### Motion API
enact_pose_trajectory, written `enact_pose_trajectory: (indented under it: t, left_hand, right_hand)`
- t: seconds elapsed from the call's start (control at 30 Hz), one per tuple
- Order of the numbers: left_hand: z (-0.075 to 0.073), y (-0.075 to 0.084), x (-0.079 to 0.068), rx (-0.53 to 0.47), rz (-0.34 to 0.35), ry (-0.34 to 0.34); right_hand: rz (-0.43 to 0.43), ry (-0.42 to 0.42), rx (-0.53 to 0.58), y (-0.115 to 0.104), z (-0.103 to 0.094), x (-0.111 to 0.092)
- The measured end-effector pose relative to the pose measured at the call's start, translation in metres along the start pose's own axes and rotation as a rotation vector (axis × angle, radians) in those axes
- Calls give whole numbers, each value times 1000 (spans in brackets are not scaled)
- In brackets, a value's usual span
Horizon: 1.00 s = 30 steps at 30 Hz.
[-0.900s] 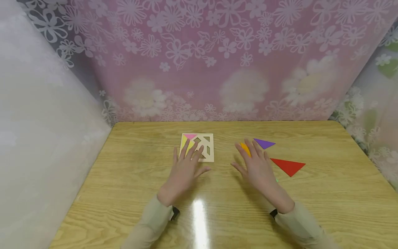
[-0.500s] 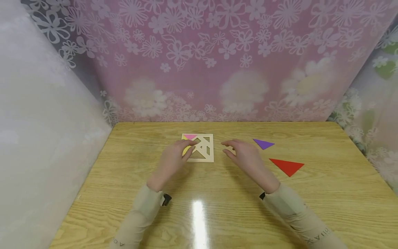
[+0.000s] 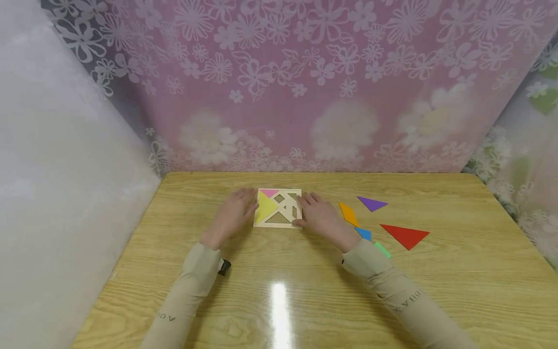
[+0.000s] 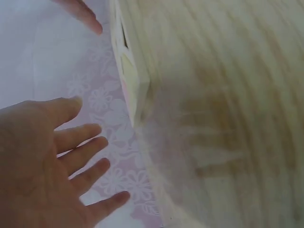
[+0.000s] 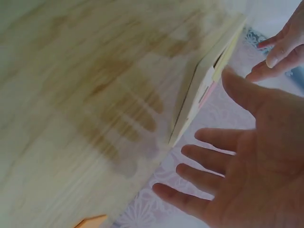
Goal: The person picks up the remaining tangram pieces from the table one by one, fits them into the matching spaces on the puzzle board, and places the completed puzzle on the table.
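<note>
- The left hand [image 3: 233, 213] is held at the left side of the wooden puzzle board [image 3: 283, 225], its fingers spread apart; a gap to the board is shown by the left wrist camera.
- The right hand [image 3: 320, 216] is held at the board's right edge, its fingers also shown spread by the right wrist camera; whether the board is touched by its thumb or fingers cannot be told.
- Both palms and the board's thin side are revealed by the wrist views, while the board's whole face is seen from the head, partly covered at right.
- Two pieces are seated in the board: one yellow triangle [image 3: 266, 207] at its left and one pink triangle [image 3: 270, 193] at its far left corner.
- Five loose pieces are seen from the head to the right of the board: one orange parallelogram [image 3: 348, 214], one blue piece [image 3: 364, 233], one green piece [image 3: 382, 250], one purple triangle [image 3: 372, 203] and one red triangle [image 3: 406, 236].
- The board is set on a wood-grain table [image 3: 305, 291], and a floral curtain [image 3: 279, 97] is hung beyond it.
</note>
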State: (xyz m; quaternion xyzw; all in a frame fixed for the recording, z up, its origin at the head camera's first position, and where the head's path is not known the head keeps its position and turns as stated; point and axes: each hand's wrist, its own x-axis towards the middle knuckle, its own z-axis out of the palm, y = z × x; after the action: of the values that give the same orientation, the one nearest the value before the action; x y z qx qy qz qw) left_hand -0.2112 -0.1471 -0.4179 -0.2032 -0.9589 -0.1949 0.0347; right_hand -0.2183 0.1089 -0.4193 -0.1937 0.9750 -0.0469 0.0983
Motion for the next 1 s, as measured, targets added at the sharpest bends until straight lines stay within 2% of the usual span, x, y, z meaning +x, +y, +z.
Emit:
enact_pose_trajectory:
  t: [0.1, 0.2, 0.3, 0.63, 1.0]
  left_hand:
    - [7, -4, -1, 47, -3, -142]
    - [12, -5, -3, 36, -30, -267]
    - [13, -5, -4, 17, -57, -320]
    - [13, -6, -4, 28, -37, -323]
    - [12, -4, -6, 26, -42, -333]
  right_hand:
    - [1, -79, 25, -2, 3, 0]
    - [1, -99, 41, -1, 5, -1]
    - [-6, -91, 56, 0, 6, -2]
    - [-67, -98, 93, 3, 4, -6]
    - [-64, -105, 104, 7, 3, -9]
